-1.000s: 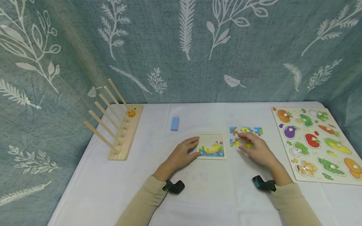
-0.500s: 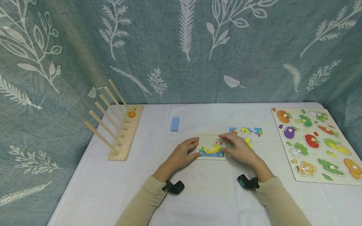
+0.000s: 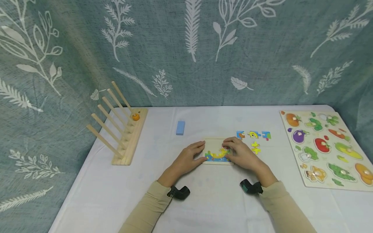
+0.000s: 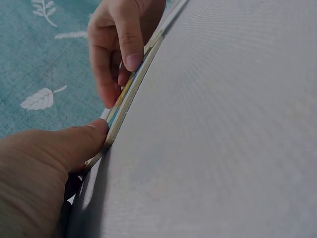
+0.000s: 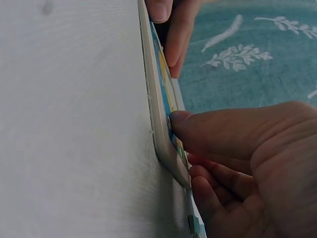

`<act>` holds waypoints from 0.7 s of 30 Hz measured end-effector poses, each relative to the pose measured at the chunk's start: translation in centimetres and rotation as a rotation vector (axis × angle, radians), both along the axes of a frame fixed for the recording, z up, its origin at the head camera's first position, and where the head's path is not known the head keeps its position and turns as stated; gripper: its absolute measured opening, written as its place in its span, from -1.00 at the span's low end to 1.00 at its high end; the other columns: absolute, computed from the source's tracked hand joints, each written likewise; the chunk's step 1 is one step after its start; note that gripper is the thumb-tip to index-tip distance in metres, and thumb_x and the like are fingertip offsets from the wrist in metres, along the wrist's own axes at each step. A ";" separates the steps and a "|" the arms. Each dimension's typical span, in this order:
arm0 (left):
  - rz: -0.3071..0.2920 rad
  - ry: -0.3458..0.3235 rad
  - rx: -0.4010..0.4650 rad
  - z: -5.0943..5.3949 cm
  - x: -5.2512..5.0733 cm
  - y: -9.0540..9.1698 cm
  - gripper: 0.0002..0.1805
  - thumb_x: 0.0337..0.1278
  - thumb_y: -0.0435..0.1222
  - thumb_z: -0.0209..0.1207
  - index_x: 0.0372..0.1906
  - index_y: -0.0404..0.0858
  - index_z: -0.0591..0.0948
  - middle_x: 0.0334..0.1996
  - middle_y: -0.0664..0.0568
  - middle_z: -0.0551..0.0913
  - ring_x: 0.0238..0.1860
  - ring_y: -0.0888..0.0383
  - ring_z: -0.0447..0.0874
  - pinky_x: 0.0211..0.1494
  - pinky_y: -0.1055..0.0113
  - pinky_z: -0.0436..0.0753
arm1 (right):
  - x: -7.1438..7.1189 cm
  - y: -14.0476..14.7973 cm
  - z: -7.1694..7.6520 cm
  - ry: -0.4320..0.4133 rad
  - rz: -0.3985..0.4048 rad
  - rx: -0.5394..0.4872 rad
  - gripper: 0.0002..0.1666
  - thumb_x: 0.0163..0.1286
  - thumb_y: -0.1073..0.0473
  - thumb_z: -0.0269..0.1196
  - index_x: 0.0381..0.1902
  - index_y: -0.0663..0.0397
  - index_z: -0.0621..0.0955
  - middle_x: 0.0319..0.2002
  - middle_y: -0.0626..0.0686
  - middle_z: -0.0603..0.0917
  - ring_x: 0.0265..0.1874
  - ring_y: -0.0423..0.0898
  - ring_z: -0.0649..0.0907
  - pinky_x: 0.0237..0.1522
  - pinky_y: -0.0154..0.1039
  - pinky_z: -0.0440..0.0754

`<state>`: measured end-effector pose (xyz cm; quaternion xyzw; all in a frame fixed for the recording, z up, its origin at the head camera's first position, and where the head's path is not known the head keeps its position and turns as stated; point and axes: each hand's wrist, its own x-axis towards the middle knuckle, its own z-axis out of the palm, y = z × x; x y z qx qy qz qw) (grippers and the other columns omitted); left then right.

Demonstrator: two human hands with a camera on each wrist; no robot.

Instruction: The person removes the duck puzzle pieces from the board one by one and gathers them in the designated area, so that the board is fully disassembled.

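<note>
Reaching the tray (image 3: 214, 144) from its left or right is blocked, by the left hand (image 3: 186, 159) at one edge and the right hand (image 3: 242, 154) over the other, but a hand could come in from the near side, over the table (image 3: 215, 207) between the forearms. To the left, the rack (image 3: 131, 145) raises a row of pegs (image 3: 104, 141) against a low pass, with a lane between it and the block (image 3: 180, 128). To the right, flat pieces (image 3: 254, 134) leave a strip before the board (image 3: 322, 160); the curtain (image 3: 175, 48) bounds the back.
</note>
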<state>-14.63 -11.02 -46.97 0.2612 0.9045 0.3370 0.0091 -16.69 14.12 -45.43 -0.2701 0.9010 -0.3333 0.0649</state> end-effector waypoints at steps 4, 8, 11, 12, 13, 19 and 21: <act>0.002 0.005 -0.002 0.0 -0.1 0.0 -0.36 0.15 -0.17 0.27 0.26 -0.43 0.41 0.33 -0.14 0.37 0.36 -0.05 0.31 0.39 0.11 0.37 | 0.0 0.0 -0.1 0.003 0.001 -0.015 -0.54 0.23 0.27 0.31 0.09 0.26 0.56 0.15 0.21 0.48 0.19 0.19 0.45 0.21 0.15 0.44; 0.003 0.002 0.002 0.0 -0.1 0.0 -0.36 0.14 -0.18 0.27 0.26 -0.43 0.41 0.33 -0.14 0.37 0.36 -0.05 0.31 0.39 0.11 0.37 | 0.0 0.0 -0.1 -0.010 -0.017 -0.045 -0.58 0.22 0.28 0.32 0.04 0.20 0.54 0.05 0.14 0.54 0.08 0.10 0.52 0.15 0.07 0.49; 0.008 -0.005 0.003 -0.1 -0.1 0.0 -0.36 0.14 -0.18 0.27 0.26 -0.43 0.41 0.34 -0.14 0.37 0.36 -0.05 0.30 0.39 0.12 0.36 | 0.1 0.0 0.0 -0.011 -0.033 -0.058 -0.60 0.21 0.30 0.32 0.02 0.18 0.54 -0.02 0.10 0.57 0.02 0.06 0.55 0.11 0.04 0.51; 0.009 -0.007 0.003 -0.1 -0.1 0.0 -0.36 0.14 -0.18 0.27 0.26 -0.43 0.41 0.34 -0.14 0.37 0.37 -0.05 0.30 0.40 0.11 0.36 | 0.1 0.1 0.0 -0.011 -0.038 -0.062 -0.60 0.20 0.31 0.32 0.02 0.18 0.55 -0.03 0.09 0.57 0.01 0.06 0.55 0.11 0.04 0.51; 0.010 -0.008 0.003 -0.1 -0.1 0.1 -0.36 0.14 -0.18 0.27 0.26 -0.43 0.41 0.34 -0.14 0.37 0.37 -0.05 0.30 0.40 0.11 0.36 | 0.2 0.1 0.0 -0.008 -0.041 -0.065 -0.60 0.20 0.32 0.32 0.02 0.17 0.55 -0.04 0.09 0.58 0.01 0.06 0.55 0.11 0.03 0.51; 0.008 0.003 0.013 0.0 0.0 0.1 -0.37 0.13 -0.20 0.28 0.25 -0.44 0.42 0.33 -0.14 0.38 0.36 -0.06 0.31 0.39 0.11 0.37 | 0.1 0.2 0.1 -0.021 -0.042 -0.075 -0.60 0.22 0.36 0.28 0.05 0.14 0.56 -0.02 0.08 0.57 0.04 0.04 0.54 0.14 0.04 0.50; 0.008 0.008 0.014 0.0 0.0 0.1 -0.37 0.13 -0.20 0.28 0.25 -0.44 0.42 0.33 -0.14 0.38 0.36 -0.06 0.31 0.38 0.11 0.38 | 0.1 0.2 0.1 -0.016 -0.035 -0.075 -0.60 0.23 0.38 0.27 0.05 0.14 0.57 -0.03 0.08 0.56 0.01 0.03 0.54 0.10 0.03 0.52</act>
